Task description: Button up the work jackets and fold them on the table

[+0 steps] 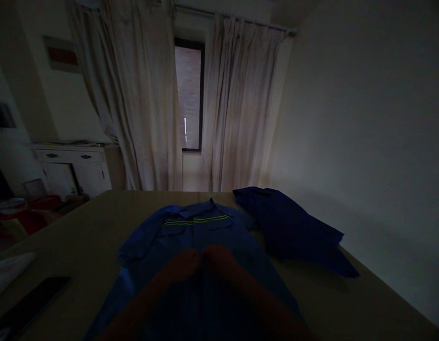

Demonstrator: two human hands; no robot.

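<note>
A blue work jacket [212, 232] with yellow-green stripes across the chest lies spread on the table [98, 222], collar at the far end. Both my hands meet over the middle of its front, at the button edge. My left hand [186, 263] is closed, its fingers curled in at that edge. Close beside it, my right hand [221, 260] is closed the same way on the other side of the edge. Dim light hides the fingertips and any button between them.
A second dark blue garment [293, 227] lies at the right, by the wall. On the left are a black phone [34, 300] and something white [11, 270]. Beyond the table stand a white cabinet [77, 166] and long curtains [141, 94] beside a window.
</note>
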